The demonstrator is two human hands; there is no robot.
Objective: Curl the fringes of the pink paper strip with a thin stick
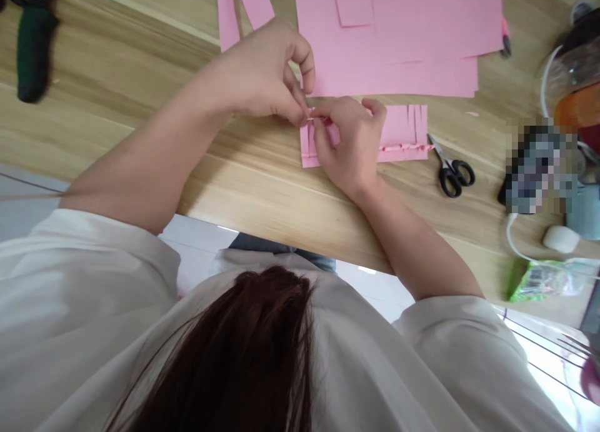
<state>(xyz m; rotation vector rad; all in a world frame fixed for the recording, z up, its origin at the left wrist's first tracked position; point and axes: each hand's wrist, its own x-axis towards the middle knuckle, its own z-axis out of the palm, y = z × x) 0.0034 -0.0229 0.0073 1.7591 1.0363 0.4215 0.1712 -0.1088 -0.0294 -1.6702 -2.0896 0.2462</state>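
Note:
A strip of pink paper [403,132] lies on the wooden table [140,63], slit into a fringe along its top edge, with a crimped, folded line along its lower edge. My left hand [262,72] pinches a small pale fold at the strip's upper edge between thumb and fingertips. My right hand [349,145] rests on the strip, its fingers gripping the paper right beside the left fingertips and hiding the strip's middle. Black-handled scissors [452,174] lie just right of the strip, blades toward it, touching neither hand.
Large pink paper sheets [398,38] lie beyond my hands. A blurred dark green tool handle [34,54] sits at upper left. At right stand a pixelated device [539,169], a white cable, a white oval object [560,239], and a green packet [539,282].

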